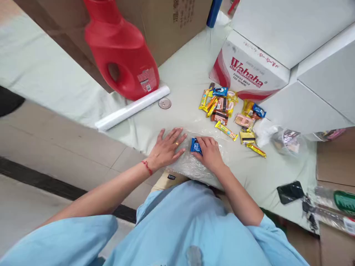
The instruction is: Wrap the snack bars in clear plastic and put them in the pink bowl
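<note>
My left hand [166, 148] lies flat on the table at the edge of a sheet of transparent plastic film [191, 165], fingers spread. Fingers of my right hand [210, 153] close round a small blue-wrapped snack [196, 146], which rests on the film. Beyond my right hand lies a yellow snack stick [226, 130]. Behind that is a loose pile of wrapped snacks [221, 105] in yellow, brown and blue. A second cluster, with a pink-wrapped piece [244, 120], sits to its right.
A white roll [133, 108] and a round metallic disc [164, 103] lie near a red jug [122, 55]. A Wahaha carton [249, 68] stands at the back. Rightward are a transparent plastic tub [288, 142], a black phone-like object [290, 192] and bottles [344, 201].
</note>
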A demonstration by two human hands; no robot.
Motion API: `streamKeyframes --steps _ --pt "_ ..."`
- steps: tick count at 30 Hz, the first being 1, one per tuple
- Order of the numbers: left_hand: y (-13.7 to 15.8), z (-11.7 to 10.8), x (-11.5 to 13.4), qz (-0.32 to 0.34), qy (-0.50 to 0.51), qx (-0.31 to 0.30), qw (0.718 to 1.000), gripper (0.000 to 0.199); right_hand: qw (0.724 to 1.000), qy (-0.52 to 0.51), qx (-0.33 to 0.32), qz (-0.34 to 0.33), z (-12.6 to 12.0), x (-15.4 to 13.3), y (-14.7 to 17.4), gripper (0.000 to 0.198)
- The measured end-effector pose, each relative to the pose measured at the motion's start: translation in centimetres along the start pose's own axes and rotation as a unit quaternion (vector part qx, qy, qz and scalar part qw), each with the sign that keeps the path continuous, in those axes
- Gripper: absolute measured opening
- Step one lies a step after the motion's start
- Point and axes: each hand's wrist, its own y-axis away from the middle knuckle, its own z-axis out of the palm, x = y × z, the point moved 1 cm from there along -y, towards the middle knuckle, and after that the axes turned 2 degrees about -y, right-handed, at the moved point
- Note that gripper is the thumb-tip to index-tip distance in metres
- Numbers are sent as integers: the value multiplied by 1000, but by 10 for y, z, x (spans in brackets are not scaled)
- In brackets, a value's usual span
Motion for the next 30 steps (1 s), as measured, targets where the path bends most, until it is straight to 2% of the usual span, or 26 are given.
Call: streamKeyframes --steps 3,6,8,10,12,16,19,21,23,26,30 --pt "4 2 -8 -25 15 19 999 53 995 -48 85 -19 -12 5 13 68" --pt "4 7 -14 -51 29 42 997 46 984 -93 142 -61 -24 9 41 52" --pt "2 11 -17 -64 41 60 995 44 980 -113 133 -94 -27 10 67 45" --pt "0 13 -17 -70 51 81 993 44 982 -110 99 -116 -24 10 93 48" --pt "-2 11 -17 -67 52 108 990 45 988 -81 83 -106 -14 12 116 49" --pt "-3 -6 -14 -7 49 142 989 50 992 -55 113 -14 0 15 132 33" --pt "-3 -22 -16 97 43 96 990 69 989 -103 107 6 -5 14 122 18" --pt "-2 -31 -20 169 53 27 984 84 983 -141 115 -1 -14 14 110 16" --pt "-1 -38 -26 208 67 -50 975 93 975 -175 135 -3 -25 17 99 13" --pt "0 -44 -34 192 67 -115 972 95 960 -245 134 16 -37 30 85 10" --pt "-5 -41 -38 158 63 -107 980 70 926 -357 86 82 -44 49 69 18"
